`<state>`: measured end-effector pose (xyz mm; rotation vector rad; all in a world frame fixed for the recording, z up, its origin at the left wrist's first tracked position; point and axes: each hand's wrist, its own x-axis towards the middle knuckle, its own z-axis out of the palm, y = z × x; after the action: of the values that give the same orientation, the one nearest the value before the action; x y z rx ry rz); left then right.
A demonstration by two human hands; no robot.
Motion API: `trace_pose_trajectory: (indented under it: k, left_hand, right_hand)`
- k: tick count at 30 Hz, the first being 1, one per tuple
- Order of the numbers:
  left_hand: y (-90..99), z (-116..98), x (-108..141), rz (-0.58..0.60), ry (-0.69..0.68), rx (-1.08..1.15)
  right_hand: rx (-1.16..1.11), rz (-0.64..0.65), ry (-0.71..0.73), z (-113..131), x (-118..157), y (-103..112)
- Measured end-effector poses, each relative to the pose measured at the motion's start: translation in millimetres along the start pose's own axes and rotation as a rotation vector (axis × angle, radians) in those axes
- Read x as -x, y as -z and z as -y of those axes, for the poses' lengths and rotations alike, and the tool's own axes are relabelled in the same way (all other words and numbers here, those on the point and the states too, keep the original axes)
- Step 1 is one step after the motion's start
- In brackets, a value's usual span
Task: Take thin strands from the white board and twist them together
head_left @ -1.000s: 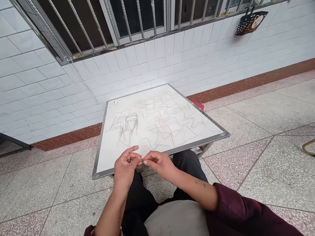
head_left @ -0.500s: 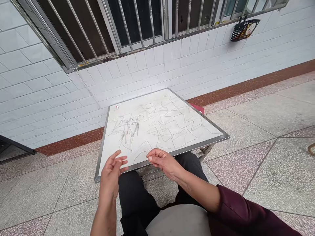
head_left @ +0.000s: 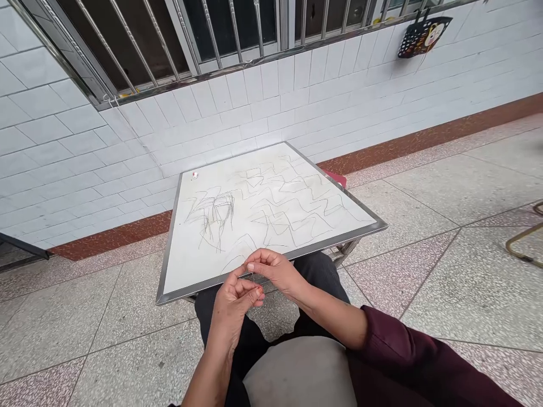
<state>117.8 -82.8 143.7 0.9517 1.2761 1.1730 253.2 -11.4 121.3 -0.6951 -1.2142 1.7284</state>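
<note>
Above the near edge of a white table (head_left: 180, 263) with a grey rim, my two hands meet. My right hand (head_left: 282, 274) pinches a very thin strand (head_left: 253, 277) between thumb and fingertips. It runs down to my left hand (head_left: 233, 305), whose thumb and fingers are closed on its lower part. Whether the strand is thread or fine wire is unclear. On the tabletop, a dense bunch of thin dark lines (head_left: 218, 212) lies at left, and wavy ones (head_left: 288, 206) spread across the right. Whether these are loose strands or drawn marks, I cannot tell.
A small white-and-red item (head_left: 195, 175) sits at the table's far left corner. Behind stands a white tiled wall (head_left: 237, 124) with a barred window. A black basket (head_left: 424, 37) hangs at upper right. Something red (head_left: 335, 178) shows beyond the table; a metal tube frame (head_left: 515, 246) stands at right.
My left hand has moved right and up to my right hand and closed its spread fingers on the strand hanging from it. The view has shifted slightly.
</note>
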Motion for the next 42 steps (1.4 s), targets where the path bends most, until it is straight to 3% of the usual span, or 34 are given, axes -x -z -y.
trace_pose_trajectory:
  k: [5, 9, 13, 16, 22, 27, 34, 42]
  left_hand:
    - [2.4, -3, -5, -0.199, -0.108, 0.05]
    - [7.8, -4, -9, -0.282, -0.18, 0.013]
    - [9.5, 3, -11, -0.224, -0.201, -0.047]
    - [9.4, 7, -11, -0.194, -0.202, -0.051]
    - [6.2, 12, -8, -0.197, -0.189, -0.045]
    - [2.5, 20, -10, -0.204, -0.216, -0.072]
    - [-1.7, 30, -9, -0.24, -0.221, -0.141]
    - [-2.1, 35, -10, -0.189, -0.234, -0.292]
  right_hand:
    - [0.118, 0.149, 0.057, -8, 4, 12]
    - [0.043, 0.303, 0.04, -9, 10, 14]
    - [0.015, 0.185, -0.015, -8, 11, 8]
    - [0.113, 0.082, 0.024, 0, 11, 8]
    - [0.595, -0.023, 0.192, 30, 11, 4]
    - [0.939, -0.064, 0.301, 30, 8, -10]
    - [0.842, -0.004, 0.368, 24, -10, -11]
    - [0.714, 0.016, 0.358, 7, -17, -2]
